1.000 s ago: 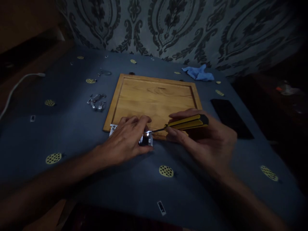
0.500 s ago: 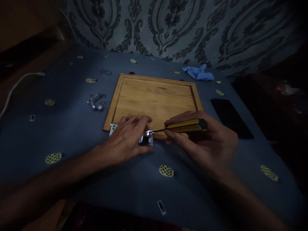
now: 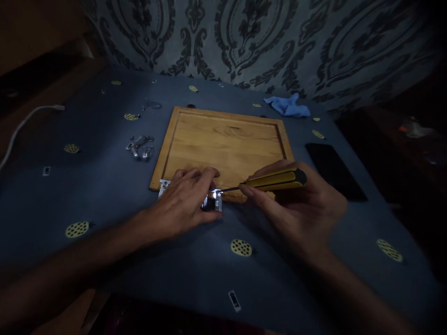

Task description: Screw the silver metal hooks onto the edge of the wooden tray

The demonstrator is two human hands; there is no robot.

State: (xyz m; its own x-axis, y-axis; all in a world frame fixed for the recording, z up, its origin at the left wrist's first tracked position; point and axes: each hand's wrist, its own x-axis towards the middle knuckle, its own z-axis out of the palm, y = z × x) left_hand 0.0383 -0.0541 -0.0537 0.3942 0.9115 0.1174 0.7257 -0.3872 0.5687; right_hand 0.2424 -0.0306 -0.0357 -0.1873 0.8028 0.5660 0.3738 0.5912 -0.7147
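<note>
My right hand [image 3: 303, 209] is closed round the yellow and black handle of a screwdriver [image 3: 275, 180]. Its thin shaft points left, and the tip meets a brightly lit metal hinge-like fitting [image 3: 219, 202] at the near edge of a wooden board [image 3: 226, 139]. My left hand [image 3: 186, 200] grips that fitting, thumb in front and fingers over the board's edge. Another end of bright metal [image 3: 164, 185] shows left of my left hand; whether it is the same piece is hidden beneath the palm. The board lies flat, with a raised frame round its panel.
Several loose metal parts [image 3: 140, 148] lie left of the board, with a small clear item [image 3: 152, 104] behind them. A black phone-like slab [image 3: 335, 171] lies to the right. A blue cloth [image 3: 288, 105] is at the back, near the patterned wall. A white cable [image 3: 28, 121] runs at far left.
The screwdriver handle has tilted up slightly and shifted a little right, and my right fingers have moved on it. My left hand and the board keep their places.
</note>
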